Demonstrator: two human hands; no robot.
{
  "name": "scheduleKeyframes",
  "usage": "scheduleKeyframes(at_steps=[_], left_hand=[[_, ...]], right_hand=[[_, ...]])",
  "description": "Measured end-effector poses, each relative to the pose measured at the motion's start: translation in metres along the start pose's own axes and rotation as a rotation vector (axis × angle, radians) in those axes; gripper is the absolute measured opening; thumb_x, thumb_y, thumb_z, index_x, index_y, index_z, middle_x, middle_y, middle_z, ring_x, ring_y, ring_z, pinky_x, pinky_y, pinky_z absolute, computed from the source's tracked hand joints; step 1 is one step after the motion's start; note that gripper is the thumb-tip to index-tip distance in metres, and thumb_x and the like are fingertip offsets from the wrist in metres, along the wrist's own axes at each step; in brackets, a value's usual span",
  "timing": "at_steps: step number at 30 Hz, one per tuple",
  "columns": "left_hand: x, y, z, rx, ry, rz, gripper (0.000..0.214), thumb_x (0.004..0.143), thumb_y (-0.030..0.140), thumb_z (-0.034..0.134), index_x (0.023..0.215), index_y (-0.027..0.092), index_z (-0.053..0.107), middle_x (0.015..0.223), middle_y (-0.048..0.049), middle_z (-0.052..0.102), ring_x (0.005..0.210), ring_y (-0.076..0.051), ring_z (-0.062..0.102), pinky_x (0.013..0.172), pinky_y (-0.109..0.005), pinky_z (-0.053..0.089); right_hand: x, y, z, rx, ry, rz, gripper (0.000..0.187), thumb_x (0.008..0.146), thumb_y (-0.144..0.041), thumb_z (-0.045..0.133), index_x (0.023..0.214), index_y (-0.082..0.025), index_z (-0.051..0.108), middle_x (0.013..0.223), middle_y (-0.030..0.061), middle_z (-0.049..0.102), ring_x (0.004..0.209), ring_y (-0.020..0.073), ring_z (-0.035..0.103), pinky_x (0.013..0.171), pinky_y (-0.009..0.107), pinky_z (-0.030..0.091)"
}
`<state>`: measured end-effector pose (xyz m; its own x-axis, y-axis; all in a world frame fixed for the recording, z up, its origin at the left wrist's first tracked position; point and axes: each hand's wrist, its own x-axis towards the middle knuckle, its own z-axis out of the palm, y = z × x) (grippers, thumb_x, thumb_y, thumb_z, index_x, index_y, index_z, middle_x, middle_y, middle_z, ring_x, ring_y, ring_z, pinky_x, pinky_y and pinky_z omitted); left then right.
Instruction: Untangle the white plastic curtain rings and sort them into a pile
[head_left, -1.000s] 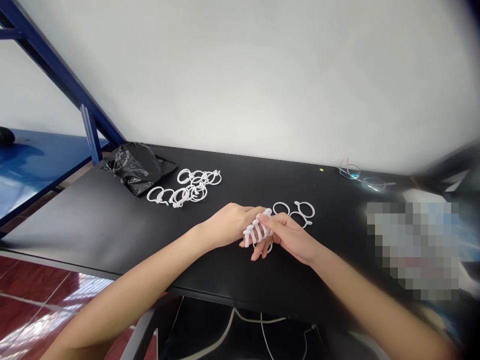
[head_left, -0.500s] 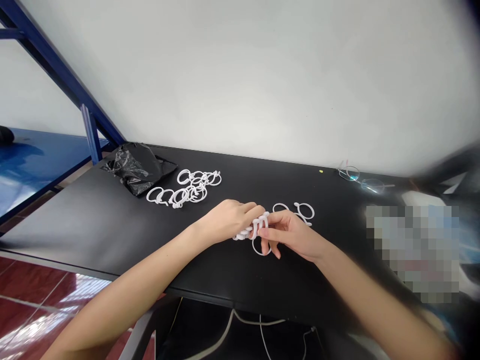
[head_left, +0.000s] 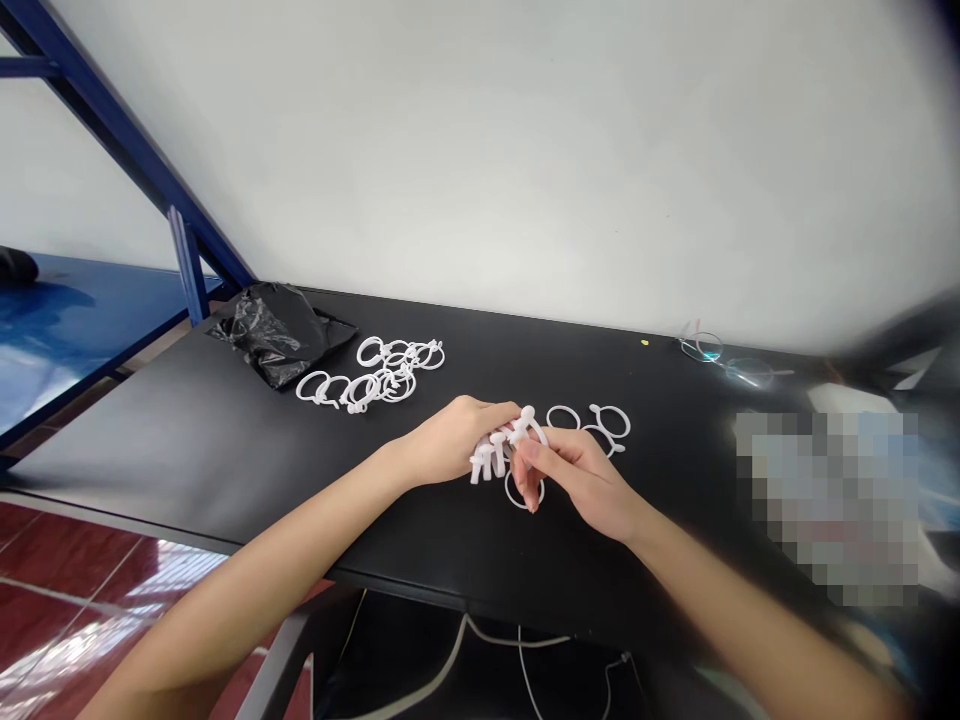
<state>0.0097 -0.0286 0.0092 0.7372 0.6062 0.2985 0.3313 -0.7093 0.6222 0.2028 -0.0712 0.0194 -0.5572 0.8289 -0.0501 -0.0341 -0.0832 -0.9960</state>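
White plastic curtain rings [head_left: 499,455] with knobbed ends are bunched between my two hands, above the black table [head_left: 442,550]. My left hand [head_left: 454,440] is closed around the bunch from the left, back of the hand up, its fingertips partly hidden. My right hand [head_left: 589,475] pinches a ring at the right end of the bunch between thumb and fingers. A loose ring [head_left: 517,504] shows below the right fingers. To the right of the hands, several more rings [head_left: 616,449] lie on the tabletop.
Linked-looking white rings [head_left: 364,390] lie in a cluster at left, beside a crumpled black plastic bag [head_left: 277,335]. Eyeglasses [head_left: 739,372] rest near the wall at right, by a blurred-out item [head_left: 832,500]. Cables [head_left: 457,650] hang below the table's front edge.
The held rings have tilted and spread, their knobs now standing apart. My right fingers have turned with the rightmost ring, which sits higher. The rings on the table stay put.
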Motion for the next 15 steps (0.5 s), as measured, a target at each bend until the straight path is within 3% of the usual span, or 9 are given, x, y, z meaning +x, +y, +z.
scheduleKeyframes(at_steps=[5,10,15], left_hand=[[0.004,0.0,0.003,-0.103,-0.025,0.009,0.015,0.084,0.018,0.046,0.069,0.015,0.047,0.063,0.0056,0.046,0.052,-0.005,0.038,0.051,-0.018,0.033],[0.006,0.002,0.004,-0.188,-0.019,-0.148,0.026,0.09,0.023,0.042,0.067,0.015,0.047,0.061,0.0045,0.046,0.053,-0.006,0.042,0.05,-0.017,0.033],[0.003,-0.001,0.007,-0.262,-0.002,-0.153,0.019,0.085,0.023,0.051,0.069,0.014,0.053,0.062,0.0037,0.054,0.054,-0.007,0.047,0.051,-0.017,0.038]], right_hand=[[-0.005,0.006,0.004,-0.01,-0.025,-0.061,0.041,0.097,-0.042,0.048,0.068,-0.014,0.059,0.053,-0.0028,0.055,0.039,0.0086,0.057,0.048,0.023,0.044],[-0.006,0.008,0.004,-0.223,0.0,-0.213,0.039,0.099,-0.036,0.047,0.071,-0.014,0.062,0.056,-0.0016,0.059,0.045,0.0097,0.061,0.057,0.026,0.047],[-0.003,0.014,0.005,-0.113,0.036,-0.082,0.038,0.096,-0.043,0.049,0.075,-0.014,0.063,0.062,0.0007,0.061,0.051,0.0125,0.064,0.051,0.025,0.048]])
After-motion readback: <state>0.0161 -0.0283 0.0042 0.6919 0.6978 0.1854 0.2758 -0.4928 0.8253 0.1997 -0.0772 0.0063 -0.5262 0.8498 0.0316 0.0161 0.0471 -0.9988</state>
